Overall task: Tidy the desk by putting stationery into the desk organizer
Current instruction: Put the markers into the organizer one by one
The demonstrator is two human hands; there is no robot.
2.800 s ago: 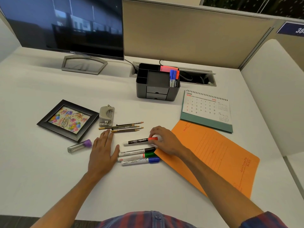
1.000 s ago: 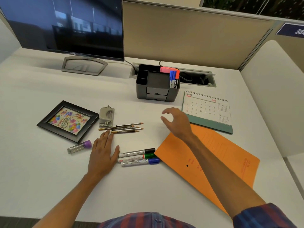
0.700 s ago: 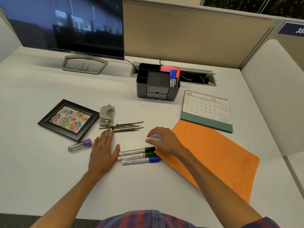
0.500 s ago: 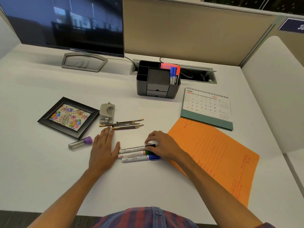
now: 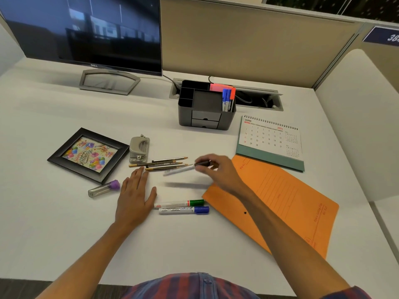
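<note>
My right hand [image 5: 218,169] holds a white marker with a black cap [image 5: 183,169] by its cap end, lifted above the desk with its shadow below. My left hand [image 5: 135,197] lies flat and open on the desk. Beside it rest a green-capped marker [image 5: 179,203] and a blue-capped marker [image 5: 183,210]. Several pencils [image 5: 159,164] lie just beyond my left fingertips. The black desk organizer [image 5: 206,113] stands at the back, with a blue and an orange-red marker [image 5: 228,99] upright in its right compartment and pink sticky notes [image 5: 218,87] behind them.
A framed birthday picture [image 5: 88,155], a grey hole punch [image 5: 139,148] and a purple-capped lead tube [image 5: 104,188] lie at the left. An orange folder [image 5: 287,201] and a desk calendar [image 5: 271,141] are at the right. A monitor [image 5: 86,31] stands at the back left.
My right hand came down onto the three markers, closed on the black-capped one and lifted it up and away from the desk. The left hand stayed flat.
</note>
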